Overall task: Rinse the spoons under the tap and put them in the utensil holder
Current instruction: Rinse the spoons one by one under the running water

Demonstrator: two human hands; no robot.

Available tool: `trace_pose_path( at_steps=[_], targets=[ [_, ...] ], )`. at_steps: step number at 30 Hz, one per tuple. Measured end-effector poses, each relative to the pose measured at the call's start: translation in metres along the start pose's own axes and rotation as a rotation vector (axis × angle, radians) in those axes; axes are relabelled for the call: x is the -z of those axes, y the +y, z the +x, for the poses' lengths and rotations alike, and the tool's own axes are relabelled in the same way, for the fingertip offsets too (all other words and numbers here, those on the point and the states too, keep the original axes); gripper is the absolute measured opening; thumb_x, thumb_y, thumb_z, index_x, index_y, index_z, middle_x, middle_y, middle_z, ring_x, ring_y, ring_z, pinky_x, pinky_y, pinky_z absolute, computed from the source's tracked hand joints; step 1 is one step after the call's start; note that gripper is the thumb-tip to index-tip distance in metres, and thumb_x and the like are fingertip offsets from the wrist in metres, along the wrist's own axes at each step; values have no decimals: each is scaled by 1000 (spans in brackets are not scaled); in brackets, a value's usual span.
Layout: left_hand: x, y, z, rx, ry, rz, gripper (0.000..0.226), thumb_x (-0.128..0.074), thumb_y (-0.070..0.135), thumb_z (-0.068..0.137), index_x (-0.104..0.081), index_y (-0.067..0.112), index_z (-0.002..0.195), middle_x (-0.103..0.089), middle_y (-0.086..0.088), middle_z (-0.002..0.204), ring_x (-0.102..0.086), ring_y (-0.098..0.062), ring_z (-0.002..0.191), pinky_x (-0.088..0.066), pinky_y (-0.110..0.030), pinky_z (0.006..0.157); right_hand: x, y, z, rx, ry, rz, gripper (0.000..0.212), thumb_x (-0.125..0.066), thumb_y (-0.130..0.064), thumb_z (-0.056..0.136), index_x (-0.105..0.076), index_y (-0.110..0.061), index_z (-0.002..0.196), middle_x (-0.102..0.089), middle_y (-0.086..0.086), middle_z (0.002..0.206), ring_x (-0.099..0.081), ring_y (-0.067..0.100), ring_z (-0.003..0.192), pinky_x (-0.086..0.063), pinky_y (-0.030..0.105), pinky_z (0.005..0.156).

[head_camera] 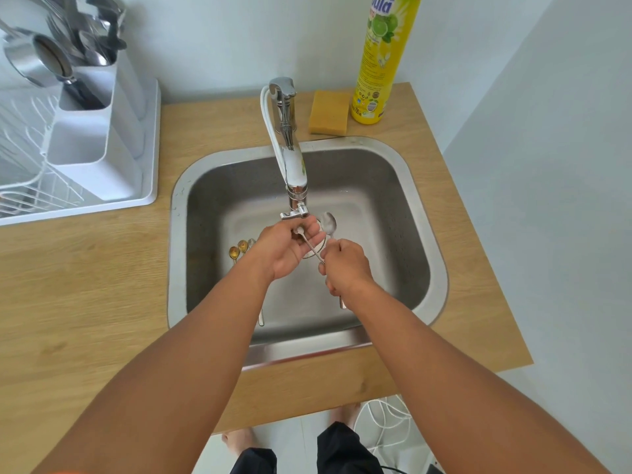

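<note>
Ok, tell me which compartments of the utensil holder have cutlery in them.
Only the far compartment of the utensil holder shows cutlery; the two nearer ones look empty.

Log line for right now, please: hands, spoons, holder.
left hand: rubbing small spoon under tap | right hand: holding two spoons' handles | sink: spoons waiting | holder: not reached

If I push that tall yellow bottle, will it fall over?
Probably, yes. The yellow dish soap bottle is tall and narrow and stands upright on a small base, so a push near the top would likely tip it. It looks round, so it might then roll along the wooden counter.
</note>
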State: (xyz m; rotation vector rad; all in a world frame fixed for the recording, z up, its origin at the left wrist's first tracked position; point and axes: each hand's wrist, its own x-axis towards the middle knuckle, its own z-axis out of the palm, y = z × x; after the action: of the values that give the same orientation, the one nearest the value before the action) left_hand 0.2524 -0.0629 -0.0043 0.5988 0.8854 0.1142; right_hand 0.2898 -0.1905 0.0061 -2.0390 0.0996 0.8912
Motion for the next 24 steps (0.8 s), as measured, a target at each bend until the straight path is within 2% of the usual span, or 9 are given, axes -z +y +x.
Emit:
trace_pose_path(
  at_steps=[4,6,9,11,13,15,20,22,24],
  targets=[
    [-8,0,3,5,105,2,32,-42,17,110,-68,1,100,-70,-1,67,-65,-8,51,-61,-26,55,1,-1,-3,-7,-34,107,29,-36,-28,103,-53,-17,83,-59,8,65,-39,16,35,-31,19,39],
    [-10,-1,6,23,161,42,34,-45,23,110,-71,6,96,-69,3,61,-61,-5,44,-58,-24,49,2,0,-4,-11,-52,142,26,-35,-26,103,-52,-17,85,-58,7,64,-38,14,33,-31,19,38],
    [-14,-4,7,17,228,109,34,-42,25,110,-67,8,94,-63,4,52,-53,-7,38,-58,-27,49,2,2,-4,-16,-70,137,27,-34,-27,103,-55,-14,93,-57,7,67,-38,13,36,-31,20,38],
    [-17,-9,7,-50,269,211,29,-49,24,108,-63,6,90,-61,1,49,-53,-10,38,-58,-28,48,1,3,-3,-9,-56,95,30,-33,-29,103,-59,-13,99,-58,7,70,-42,16,42,-33,21,39],
    [-17,-14,8,-123,307,341,31,-56,23,105,-62,5,80,-58,-6,52,-54,-15,37,-54,-26,44,0,2,-2,1,-49,71,33,-34,-32,103,-60,-13,98,-60,6,69,-44,16,44,-34,23,39],
    [-15,-16,9,-158,333,399,36,-51,20,105,-59,6,73,-56,-8,52,-53,-17,34,-50,-27,43,-1,2,-1,0,-47,63,34,-33,-35,104,-58,-13,95,-60,5,66,-44,16,43,-34,24,40],
    [-11,-15,14,-95,353,369,29,-42,17,106,-57,5,85,-52,0,37,-49,-15,30,-55,-35,51,-4,8,-4,-25,-73,88,32,-34,-33,105,-58,-13,95,-57,4,64,-42,14,41,-33,22,38],
    [-12,-13,13,-65,352,382,21,-42,9,104,-58,9,90,-51,0,36,-46,-13,29,-53,-31,44,-6,9,-6,-60,-112,155,25,-38,-28,104,-55,-17,89,-51,3,61,-35,12,35,-28,20,37],
    [-13,-11,12,-34,343,381,24,-42,-3,99,-57,14,89,-51,2,36,-44,-10,29,-50,-26,39,-8,11,-9,-87,-145,218,23,-39,-27,104,-54,-20,88,-48,3,61,-31,11,35,-25,19,38]
  ],
)
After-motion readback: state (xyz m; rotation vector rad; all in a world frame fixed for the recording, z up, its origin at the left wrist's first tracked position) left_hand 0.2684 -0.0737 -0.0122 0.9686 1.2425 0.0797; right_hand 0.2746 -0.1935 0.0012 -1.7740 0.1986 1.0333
